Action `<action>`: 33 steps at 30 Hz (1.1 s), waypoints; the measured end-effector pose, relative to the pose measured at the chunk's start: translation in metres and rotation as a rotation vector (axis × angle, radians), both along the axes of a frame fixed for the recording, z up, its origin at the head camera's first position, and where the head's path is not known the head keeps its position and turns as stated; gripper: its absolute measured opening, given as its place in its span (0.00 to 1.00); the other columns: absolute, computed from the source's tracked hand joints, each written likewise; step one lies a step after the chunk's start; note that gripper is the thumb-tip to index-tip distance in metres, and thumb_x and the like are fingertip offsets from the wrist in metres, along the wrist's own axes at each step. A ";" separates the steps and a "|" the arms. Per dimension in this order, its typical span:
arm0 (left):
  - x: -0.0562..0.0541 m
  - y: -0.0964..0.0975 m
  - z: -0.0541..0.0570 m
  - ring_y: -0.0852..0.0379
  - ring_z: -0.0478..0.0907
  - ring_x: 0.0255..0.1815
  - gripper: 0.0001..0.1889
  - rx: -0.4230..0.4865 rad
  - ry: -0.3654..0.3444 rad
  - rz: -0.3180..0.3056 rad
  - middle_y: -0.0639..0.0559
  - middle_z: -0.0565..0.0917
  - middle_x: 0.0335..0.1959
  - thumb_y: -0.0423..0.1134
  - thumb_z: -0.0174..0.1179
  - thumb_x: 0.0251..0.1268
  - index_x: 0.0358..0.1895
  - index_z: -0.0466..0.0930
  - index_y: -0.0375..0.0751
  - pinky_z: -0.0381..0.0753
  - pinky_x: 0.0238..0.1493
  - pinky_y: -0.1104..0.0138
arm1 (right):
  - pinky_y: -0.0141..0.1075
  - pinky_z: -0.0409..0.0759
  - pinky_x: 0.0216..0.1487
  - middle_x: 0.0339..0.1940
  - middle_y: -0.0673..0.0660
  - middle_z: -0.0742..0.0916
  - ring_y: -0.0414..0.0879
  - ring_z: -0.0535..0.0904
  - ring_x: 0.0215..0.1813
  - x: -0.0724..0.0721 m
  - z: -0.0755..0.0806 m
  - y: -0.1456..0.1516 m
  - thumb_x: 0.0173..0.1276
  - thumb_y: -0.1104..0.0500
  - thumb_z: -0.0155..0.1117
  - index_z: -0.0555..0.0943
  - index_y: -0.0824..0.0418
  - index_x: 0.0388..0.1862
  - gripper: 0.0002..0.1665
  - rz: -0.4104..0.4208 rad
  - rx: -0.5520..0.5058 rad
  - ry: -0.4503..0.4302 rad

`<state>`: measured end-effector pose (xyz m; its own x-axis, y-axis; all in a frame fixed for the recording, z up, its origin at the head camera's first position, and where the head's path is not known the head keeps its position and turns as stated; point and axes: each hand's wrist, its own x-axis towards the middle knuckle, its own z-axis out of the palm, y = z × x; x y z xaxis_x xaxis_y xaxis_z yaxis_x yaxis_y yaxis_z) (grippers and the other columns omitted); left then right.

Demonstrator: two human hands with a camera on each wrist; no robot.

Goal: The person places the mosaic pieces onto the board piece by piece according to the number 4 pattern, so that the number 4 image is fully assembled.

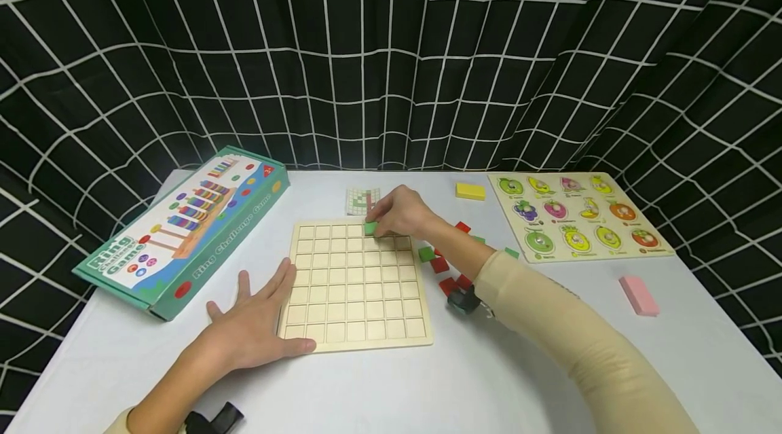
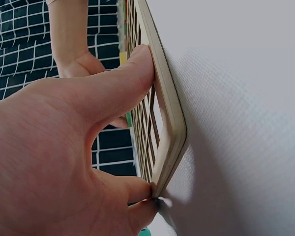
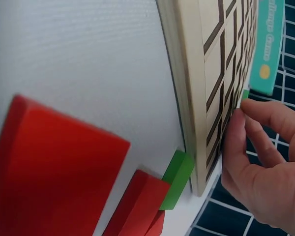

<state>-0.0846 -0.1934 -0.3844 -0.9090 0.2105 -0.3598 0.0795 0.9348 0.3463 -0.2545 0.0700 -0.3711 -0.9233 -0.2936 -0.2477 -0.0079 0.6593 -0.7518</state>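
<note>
A pale wooden grid board (image 1: pixel 356 293) lies flat in the middle of the white table. My left hand (image 1: pixel 252 329) rests at its near left corner, fingers stretched along the left edge and the thumb (image 2: pixel 137 73) on the front rim. At the board's far row, my right hand (image 1: pixel 403 211) pinches a small green square tile (image 1: pixel 370 228) between thumb and fingertips. In the right wrist view, only a sliver of that tile (image 3: pixel 245 94) shows past the fingers. A small printed pattern card (image 1: pixel 357 203) lies just behind the board, partly overlapped by the right hand.
Loose red tiles (image 1: pixel 439 265) and green tiles (image 1: pixel 426 255) lie right of the board, partly under the right forearm. A game box (image 1: pixel 232 244) stands left. A fruit puzzle board (image 1: pixel 565 217), a yellow block (image 1: pixel 470 191) and a pink block (image 1: pixel 639 295) lie right.
</note>
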 end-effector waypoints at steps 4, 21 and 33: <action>0.000 0.000 0.000 0.10 0.34 0.77 0.69 0.002 -0.004 0.002 0.43 0.45 0.88 0.76 0.70 0.49 0.86 0.42 0.42 0.36 0.52 0.09 | 0.32 0.78 0.42 0.32 0.51 0.90 0.45 0.79 0.42 0.000 -0.001 -0.003 0.51 0.73 0.77 0.93 0.60 0.38 0.15 0.007 0.021 0.024; 0.002 0.001 0.000 0.10 0.33 0.77 0.69 0.010 -0.005 0.006 0.43 0.44 0.88 0.75 0.70 0.49 0.86 0.43 0.43 0.34 0.51 0.09 | 0.30 0.76 0.37 0.27 0.48 0.90 0.42 0.78 0.37 0.002 -0.002 -0.007 0.50 0.70 0.78 0.94 0.57 0.35 0.14 0.033 0.089 0.072; 0.001 0.002 -0.001 0.10 0.33 0.77 0.69 -0.001 -0.006 0.012 0.43 0.45 0.88 0.76 0.70 0.48 0.86 0.43 0.43 0.34 0.52 0.10 | 0.33 0.79 0.45 0.34 0.50 0.91 0.44 0.81 0.42 0.004 0.001 -0.003 0.50 0.69 0.81 0.93 0.57 0.37 0.14 0.040 0.092 0.054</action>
